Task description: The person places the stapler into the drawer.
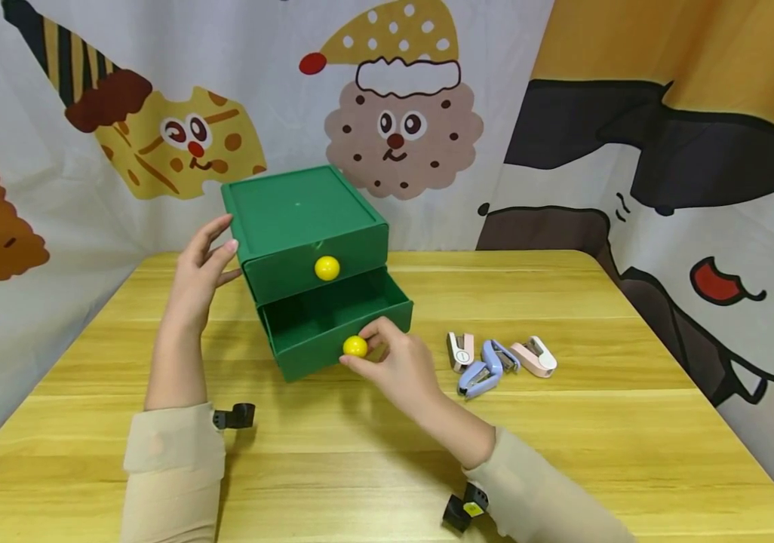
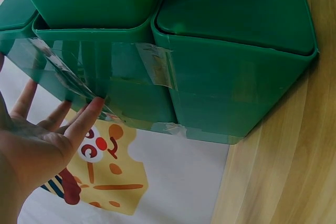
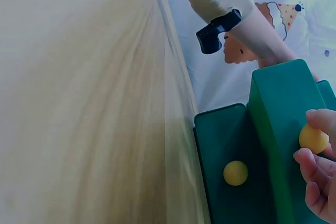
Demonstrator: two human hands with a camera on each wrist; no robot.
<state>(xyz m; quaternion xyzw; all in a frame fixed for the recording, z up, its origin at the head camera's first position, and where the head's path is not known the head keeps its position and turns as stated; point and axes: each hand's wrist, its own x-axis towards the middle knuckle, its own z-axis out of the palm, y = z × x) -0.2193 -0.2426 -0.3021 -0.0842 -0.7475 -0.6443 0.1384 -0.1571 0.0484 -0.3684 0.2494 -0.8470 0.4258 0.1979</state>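
Observation:
A green drawer cabinet (image 1: pixel 302 215) stands on the table with round yellow knobs on its drawers. Its middle drawer (image 1: pixel 312 353) is pulled out, and the part of the inside that shows is bare. My right hand (image 1: pixel 400 369) pinches that drawer's yellow knob (image 1: pixel 355 346) between thumb and fingers. Against the cabinet's left side rests my left hand (image 1: pixel 198 275), fingers extended, a fingertip on the clear tape (image 2: pixel 131 72) there. Below, the bottom drawer (image 3: pixel 220 140) is closed, as the right wrist view shows; the pulled-out drawer hides it in the head view.
Right of the cabinet lie several small staplers: a pink and white one (image 1: pixel 460 351), lavender ones (image 1: pixel 481 377) and another pink one (image 1: pixel 535 357). The wooden table (image 1: pixel 333 467) runs up to a cartoon-printed curtain (image 1: pixel 292 113) behind.

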